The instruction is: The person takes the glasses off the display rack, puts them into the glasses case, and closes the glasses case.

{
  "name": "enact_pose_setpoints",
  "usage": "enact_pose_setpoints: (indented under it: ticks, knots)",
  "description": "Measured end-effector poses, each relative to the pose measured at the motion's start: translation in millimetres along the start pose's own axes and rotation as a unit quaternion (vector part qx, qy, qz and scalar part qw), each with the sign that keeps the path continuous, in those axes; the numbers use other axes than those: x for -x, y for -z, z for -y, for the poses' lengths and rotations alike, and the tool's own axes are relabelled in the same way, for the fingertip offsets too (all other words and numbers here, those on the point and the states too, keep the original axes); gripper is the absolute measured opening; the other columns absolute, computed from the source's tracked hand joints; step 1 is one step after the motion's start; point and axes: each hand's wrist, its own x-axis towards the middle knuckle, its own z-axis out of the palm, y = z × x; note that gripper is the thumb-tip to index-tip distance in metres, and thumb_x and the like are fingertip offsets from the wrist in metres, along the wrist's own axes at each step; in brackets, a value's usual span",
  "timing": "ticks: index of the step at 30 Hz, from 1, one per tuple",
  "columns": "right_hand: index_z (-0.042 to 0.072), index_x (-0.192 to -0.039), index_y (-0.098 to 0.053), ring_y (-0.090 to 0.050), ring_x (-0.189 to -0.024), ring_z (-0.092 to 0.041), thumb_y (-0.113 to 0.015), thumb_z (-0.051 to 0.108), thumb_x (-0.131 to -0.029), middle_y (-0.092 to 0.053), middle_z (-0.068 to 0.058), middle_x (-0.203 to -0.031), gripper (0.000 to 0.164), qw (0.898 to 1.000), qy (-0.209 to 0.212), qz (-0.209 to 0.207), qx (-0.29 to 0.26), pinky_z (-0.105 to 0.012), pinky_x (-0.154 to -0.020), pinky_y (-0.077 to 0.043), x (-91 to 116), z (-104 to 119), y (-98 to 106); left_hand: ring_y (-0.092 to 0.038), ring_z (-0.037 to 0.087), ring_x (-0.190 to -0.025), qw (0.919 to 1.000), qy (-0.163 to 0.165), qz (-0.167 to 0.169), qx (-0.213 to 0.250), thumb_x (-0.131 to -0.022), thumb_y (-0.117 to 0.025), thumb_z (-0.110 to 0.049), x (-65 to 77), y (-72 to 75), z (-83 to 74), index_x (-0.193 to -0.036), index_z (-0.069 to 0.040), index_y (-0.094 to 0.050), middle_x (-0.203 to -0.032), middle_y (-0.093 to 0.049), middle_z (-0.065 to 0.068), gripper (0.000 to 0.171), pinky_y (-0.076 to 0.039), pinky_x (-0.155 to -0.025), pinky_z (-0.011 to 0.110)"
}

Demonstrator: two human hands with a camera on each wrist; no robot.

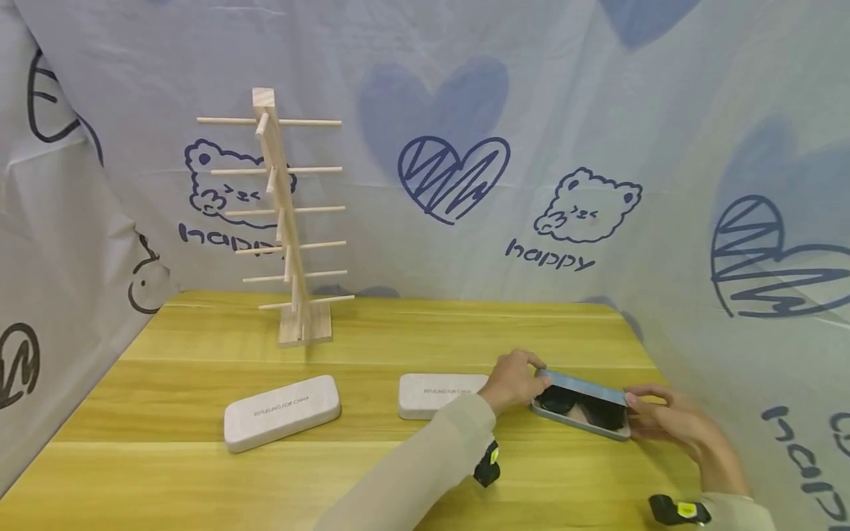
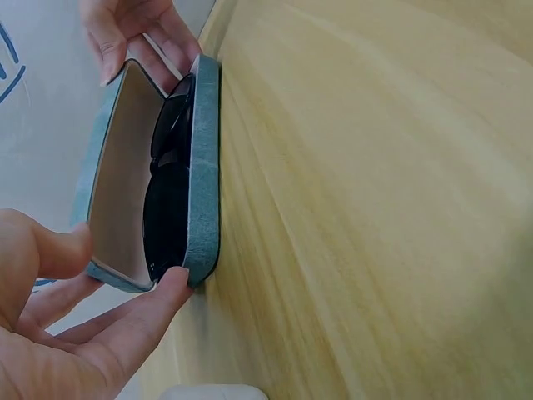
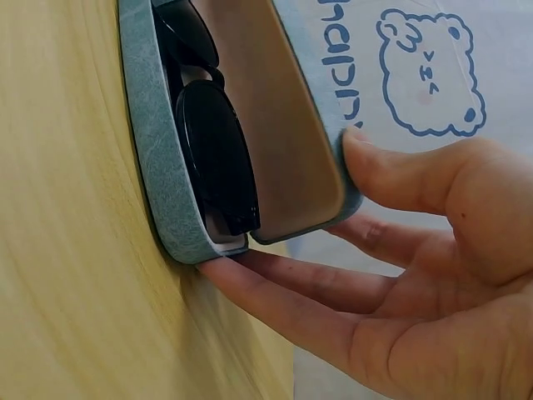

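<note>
A blue-green glasses case lies on the table at the right, its lid partly raised. Inside it are dark sunglasses, lenses facing out of the opening. My left hand grips the case's left end, thumb on the lid's edge and a fingertip on the base in the left wrist view. At the other end my right hand holds it likewise, thumb against the lid's corner and fingers along the end of the base.
One white glasses case sits just left of my left hand, partly covered by it. Another white case lies farther left. A wooden peg stand rises at the table's back left. Printed cloth hangs behind the table.
</note>
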Motion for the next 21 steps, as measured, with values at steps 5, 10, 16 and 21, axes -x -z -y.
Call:
enact_pose_setpoints:
  ticks: [5, 10, 16, 21]
  knots:
    - [-0.021, -0.143, -0.038, -0.076, -0.096, -0.020, -0.061, 0.015, -0.105, -0.075, -0.014, -0.112, 0.057, 1.000, 0.018, 0.023, -0.009, -0.039, -0.088, -0.064, 3, -2, 2, -0.067, 0.020, -0.119, 0.9997, -0.019, -0.007, -0.013, -0.093, -0.078, -0.018, 4.1, 1.9, 1.6, -0.121, -0.012, -0.076, -0.135, -0.070, 0.006, 0.029, -0.056, -0.077, 0.025]
    - [-0.020, -0.144, -0.036, -0.075, -0.101, -0.022, -0.063, 0.018, -0.104, -0.072, -0.015, -0.118, 0.061, 0.999, 0.021, 0.031, -0.006, -0.041, -0.092, -0.063, 3, -2, 4, -0.060, 0.026, -0.133, 0.9996, -0.020, -0.002, -0.019, -0.093, -0.079, -0.019, 6.9, 2.8, 3.4, -0.121, -0.014, -0.076, -0.142, -0.065, 0.006, 0.028, -0.059, -0.092, 0.032]
    - [-0.018, -0.143, -0.041, -0.073, -0.103, -0.021, -0.066, 0.016, -0.102, -0.069, -0.010, -0.118, 0.059, 0.999, 0.028, 0.029, 0.002, -0.040, -0.093, -0.062, 2, -6, 6, -0.069, 0.016, -0.093, 0.9996, -0.024, -0.002, -0.012, -0.091, -0.080, -0.016, 9.2, 1.4, 5.4, -0.120, -0.014, -0.076, -0.141, -0.064, 0.007, 0.029, -0.056, -0.073, 0.025]
    - [-0.017, -0.136, -0.050, -0.070, -0.097, -0.011, -0.070, 0.012, -0.098, -0.069, -0.019, -0.118, 0.052, 0.999, 0.028, 0.009, 0.029, -0.033, -0.087, -0.064, 1, -8, 2, -0.063, 0.008, -0.077, 0.9993, -0.033, -0.005, -0.018, -0.090, -0.081, -0.010, 11.3, -0.7, 9.8, -0.115, -0.012, -0.078, -0.127, -0.070, 0.007, 0.026, -0.053, -0.064, 0.021]
